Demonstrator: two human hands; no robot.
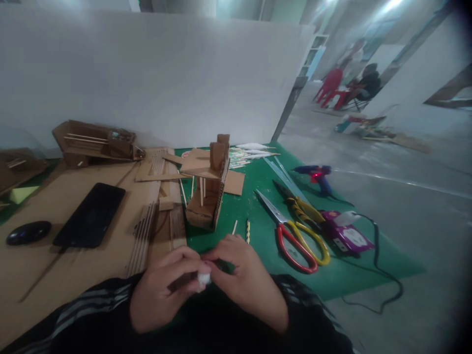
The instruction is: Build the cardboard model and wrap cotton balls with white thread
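Both hands meet low in the middle of the head view, close to the body. My left hand (165, 285) is closed in a pinch around a small white piece (204, 276), whose exact kind I cannot make out. My right hand (241, 278) is also pinched, its thumb and forefinger at the top of that piece; anything between these fingertips is hidden. Just beyond the hands stands a cardboard model (206, 196) with upright thin sticks. A short stick (235, 227) and a yellow-and-black patterned pencil (248, 231) lie past my right hand.
On the green mat (354, 280), right, lie red-and-yellow-handled scissors (295, 241), pliers (298, 204), a glue gun (317, 177) and a purple power socket (346, 233) with a cable. Left are a phone (92, 214), a mouse (28, 232) and cardboard pieces (99, 142). A white partition (155, 73) stands behind.
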